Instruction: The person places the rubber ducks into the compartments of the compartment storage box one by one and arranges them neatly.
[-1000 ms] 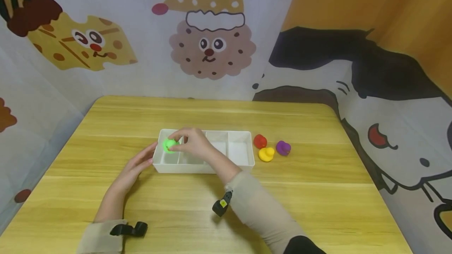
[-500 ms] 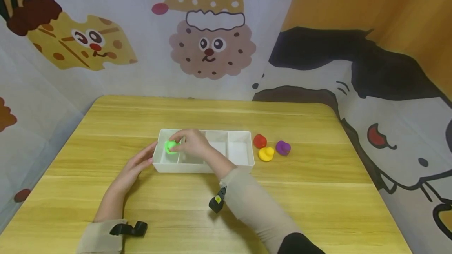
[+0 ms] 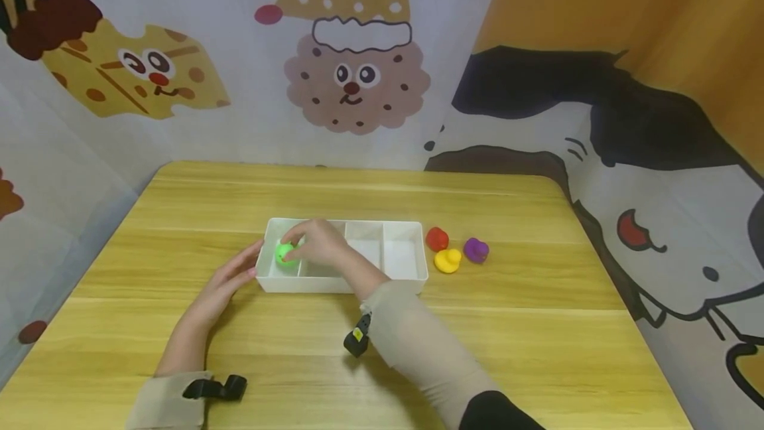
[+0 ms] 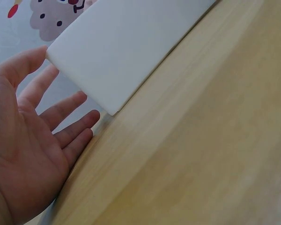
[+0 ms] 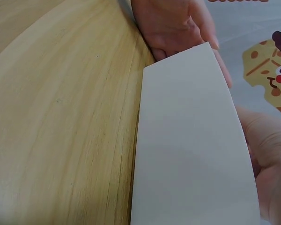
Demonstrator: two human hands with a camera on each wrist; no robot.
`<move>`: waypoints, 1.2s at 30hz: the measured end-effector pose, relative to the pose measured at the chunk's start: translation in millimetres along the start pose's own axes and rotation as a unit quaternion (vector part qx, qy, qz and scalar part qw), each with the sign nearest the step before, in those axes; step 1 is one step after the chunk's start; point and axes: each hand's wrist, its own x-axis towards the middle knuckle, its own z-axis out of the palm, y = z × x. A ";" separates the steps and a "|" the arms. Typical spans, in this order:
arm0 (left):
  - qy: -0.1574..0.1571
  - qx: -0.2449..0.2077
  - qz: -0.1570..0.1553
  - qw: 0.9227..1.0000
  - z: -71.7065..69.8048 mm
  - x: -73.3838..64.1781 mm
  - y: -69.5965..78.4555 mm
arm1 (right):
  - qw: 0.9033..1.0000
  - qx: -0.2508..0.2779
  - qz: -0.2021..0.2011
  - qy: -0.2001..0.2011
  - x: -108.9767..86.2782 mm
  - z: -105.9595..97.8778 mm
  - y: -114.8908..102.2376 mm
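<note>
A white divided box (image 3: 298, 285) lies lengthwise on the wooden table. My right hand (image 3: 322, 244) reaches into its leftmost compartment, thumb and fingers around a small green rubber duck (image 3: 283, 256). Part of the duck is hidden behind those fingers. At the box's left end rests my left hand (image 3: 229, 279), its fingers extended and fingertips against the end wall. In the left wrist view that hand (image 4: 33, 126) has its fingers spread beside the box corner. The box wall (image 5: 187, 140) covers most of the right hand (image 5: 269, 159) in the right wrist view.
Just right of the box sit a red toy (image 3: 438, 239), a yellow rubber duck (image 3: 447, 261) and a purple rubber duck (image 3: 476, 250). A cartoon-printed curtain (image 3: 251, 131) hangs behind the table (image 3: 286, 357).
My right hand, with the green duck, has sunk slightly within the left compartment, and its forearm has shifted left. The left hand stays at the box's end.
</note>
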 end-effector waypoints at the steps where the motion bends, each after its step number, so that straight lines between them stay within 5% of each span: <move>1: 0.000 0.000 0.000 1.000 0.0 0.0 -0.3 | 1.000 -0.003 0.000 -0.002 1.0 0.7 0.2; 21: -0.001 0.001 0.005 1.000 0.3 -0.2 1.8 | 0.997 -0.058 0.047 -0.021 7.3 6.6 -10.8; 36: -0.002 0.003 0.005 1.000 0.0 -0.5 -0.4 | 0.997 -0.073 0.026 -0.005 4.7 6.8 -6.8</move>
